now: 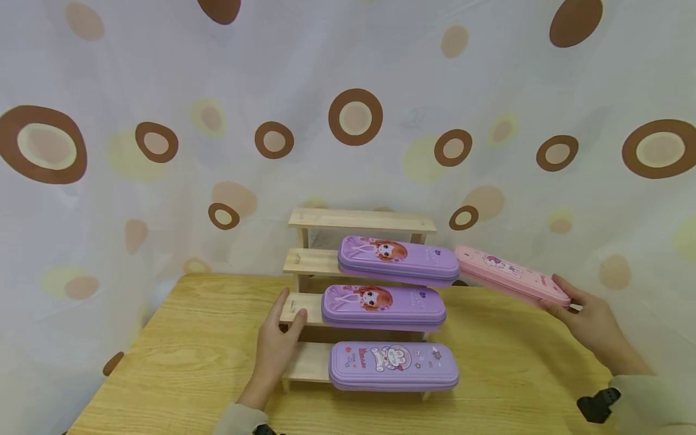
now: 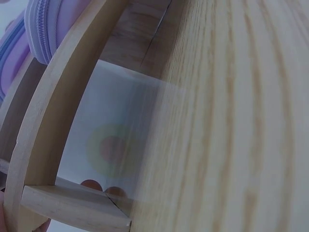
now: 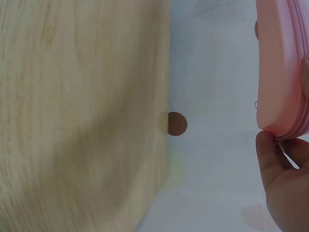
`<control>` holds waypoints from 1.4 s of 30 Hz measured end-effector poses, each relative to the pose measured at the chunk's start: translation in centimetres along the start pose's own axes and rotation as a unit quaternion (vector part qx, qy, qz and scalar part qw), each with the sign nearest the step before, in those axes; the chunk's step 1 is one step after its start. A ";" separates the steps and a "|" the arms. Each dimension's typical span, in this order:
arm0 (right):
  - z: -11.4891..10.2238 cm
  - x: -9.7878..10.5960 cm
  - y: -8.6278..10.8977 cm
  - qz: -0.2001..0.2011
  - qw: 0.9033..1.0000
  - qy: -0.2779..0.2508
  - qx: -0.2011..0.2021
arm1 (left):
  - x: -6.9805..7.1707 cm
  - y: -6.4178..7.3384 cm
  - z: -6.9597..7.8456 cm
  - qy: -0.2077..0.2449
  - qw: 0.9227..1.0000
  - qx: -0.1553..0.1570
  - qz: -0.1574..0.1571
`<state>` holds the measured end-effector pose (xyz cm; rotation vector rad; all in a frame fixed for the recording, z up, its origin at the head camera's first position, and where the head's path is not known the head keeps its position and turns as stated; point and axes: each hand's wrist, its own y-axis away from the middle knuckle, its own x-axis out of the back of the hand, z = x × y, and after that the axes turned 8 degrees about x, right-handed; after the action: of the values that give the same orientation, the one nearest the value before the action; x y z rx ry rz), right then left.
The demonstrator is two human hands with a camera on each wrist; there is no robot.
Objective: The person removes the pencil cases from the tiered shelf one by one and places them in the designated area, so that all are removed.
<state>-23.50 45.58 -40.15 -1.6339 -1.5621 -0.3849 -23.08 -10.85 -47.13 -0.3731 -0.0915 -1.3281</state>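
Note:
My right hand (image 1: 592, 323) grips the right end of a pink pencil case (image 1: 511, 273) with a rabbit picture. That case is held above the table, its left end beside the upper purple case. In the right wrist view, fingers pinch the end of the case (image 3: 280, 72) near its zip. My left hand (image 1: 274, 347) holds the left end of a stepped wooden rack (image 1: 307, 304), thumb and fingers around a middle shelf. Two purple pencil cases with a girl picture, one upper (image 1: 402, 260) and one lower (image 1: 386, 306), rest on the middle shelves. A lilac case (image 1: 394, 365) lies on the bottom shelf.
The rack's top shelf (image 1: 361, 219) is bare wood. The rack stands on a light wooden table (image 1: 201, 338), whose back edge meets a white curtain (image 1: 310, 66) with brown and yellow round spots.

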 end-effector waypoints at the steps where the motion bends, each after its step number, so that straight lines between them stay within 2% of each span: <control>1: 0.3 -0.2 0.0 -0.001 1.000 -0.003 0.001 | 0.0 0.0 0.0 0.000 1.000 0.000 0.000; 5: 1.5 -1.1 0.1 -0.001 1.000 0.003 0.005 | 0.0 0.0 0.0 -0.001 1.000 -0.001 0.002; 14: 3.1 -3.3 0.0 -0.001 0.998 0.067 0.011 | -0.1 -0.2 -0.1 -0.002 1.000 -0.001 0.006; 19: 3.1 -4.0 0.0 -0.033 0.997 0.064 -0.007 | -0.1 -0.1 0.0 0.002 1.000 0.000 0.006; 24: 3.2 -4.7 0.0 -0.033 0.997 0.062 -0.014 | -0.1 -0.1 0.0 0.002 1.000 -0.002 0.007; 30: 3.5 -5.0 0.1 -0.061 0.996 0.057 -0.045 | -0.1 0.0 0.0 0.003 1.000 0.003 0.005; 35: 3.8 -5.0 0.1 -0.071 0.995 0.065 -0.036 | -0.1 0.0 0.0 0.003 1.000 0.006 0.006; 42: 4.6 -5.1 0.2 -0.123 0.990 0.031 -0.067 | -0.2 0.0 -0.1 0.003 1.000 0.002 0.007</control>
<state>-25.66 45.42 -46.66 -1.5156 -1.7259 -0.6795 -23.18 -10.73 -47.28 -0.3661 -0.0871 -1.3158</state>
